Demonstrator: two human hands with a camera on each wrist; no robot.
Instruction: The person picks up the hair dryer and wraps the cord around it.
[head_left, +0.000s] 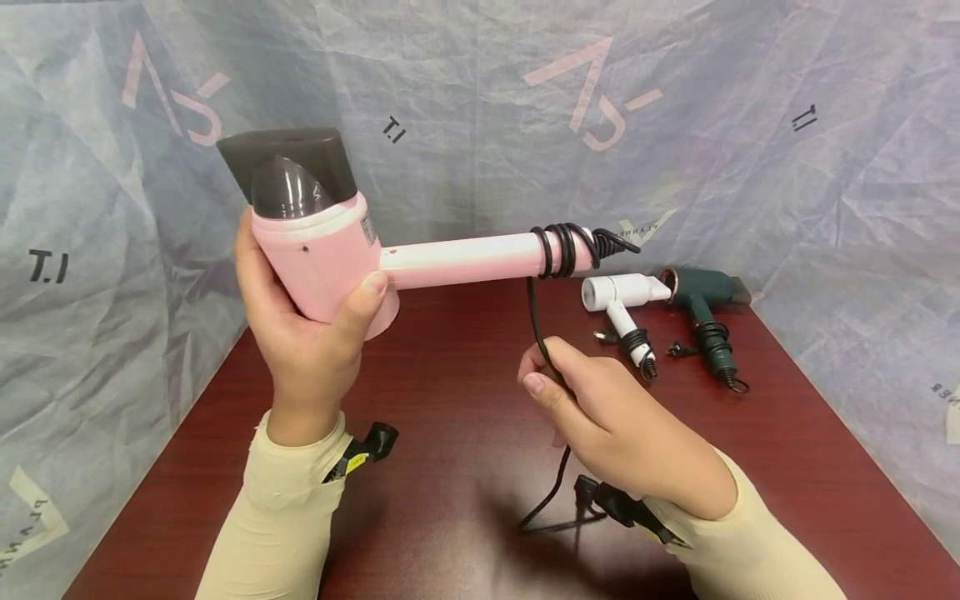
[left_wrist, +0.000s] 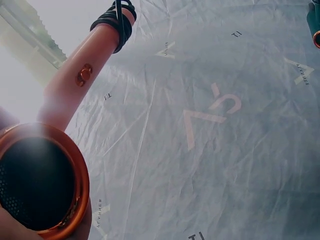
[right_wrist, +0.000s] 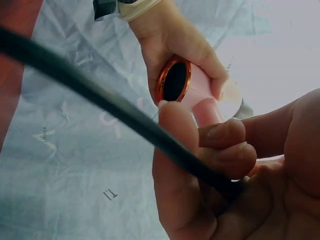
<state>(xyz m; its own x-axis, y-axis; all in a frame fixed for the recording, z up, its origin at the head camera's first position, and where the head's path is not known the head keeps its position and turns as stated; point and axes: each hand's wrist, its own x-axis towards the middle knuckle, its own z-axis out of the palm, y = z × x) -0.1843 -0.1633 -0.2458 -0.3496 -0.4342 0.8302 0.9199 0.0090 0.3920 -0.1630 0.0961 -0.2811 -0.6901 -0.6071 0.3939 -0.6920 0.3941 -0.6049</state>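
My left hand [head_left: 307, 350] grips the pink hair dryer [head_left: 315, 258] round its barrel and holds it above the table. Its dark nozzle [head_left: 296, 171] points up, and the handle [head_left: 465, 260] reaches out to the right. Several turns of black cord [head_left: 558, 252] circle the handle's end. From there the cord hangs down into my right hand [head_left: 607, 417], whose curled fingers hold it below the handle. The free length of cord loops underneath that hand. In the left wrist view the copper-coloured rim [left_wrist: 82, 185] of the dryer's rear intake shows, with a switch [left_wrist: 84, 75] on the handle.
On the right of the dark red table [head_left: 442, 467] lie a white hair dryer [head_left: 626, 293] and a dark green hair dryer [head_left: 701, 287], each with cord wrapped round its handle. Grey printed cloth [head_left: 465, 67] stands behind and at both sides. Small cameras sit on both wrists.
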